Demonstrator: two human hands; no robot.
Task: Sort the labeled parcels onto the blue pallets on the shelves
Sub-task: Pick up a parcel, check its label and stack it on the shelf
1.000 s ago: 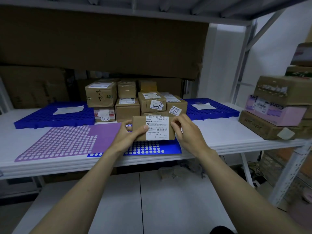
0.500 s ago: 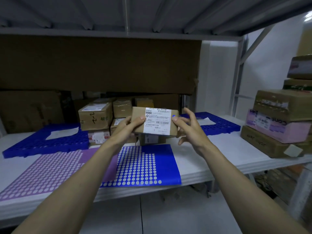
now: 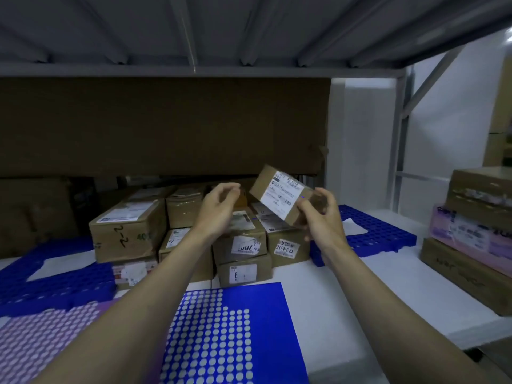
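A small brown parcel with a white label is tilted in the air above the stack of labeled parcels. My right hand grips its lower right end. My left hand is off the parcel, a short way to its left, fingers loosely curled around nothing. One blue pallet lies on the shelf at the right, with a white sheet on it. Another blue pallet lies at the left, also carrying a white sheet.
A blue and purple dotted mat covers the white shelf's front. Stacked cartons and a pink box stand at the right edge. A large cardboard sheet hangs behind, under the shelf above.
The parcel has been lifted from the mat and swung up to the right. My left hand has let go of it; only my right hand holds it now. The view has tilted upward.
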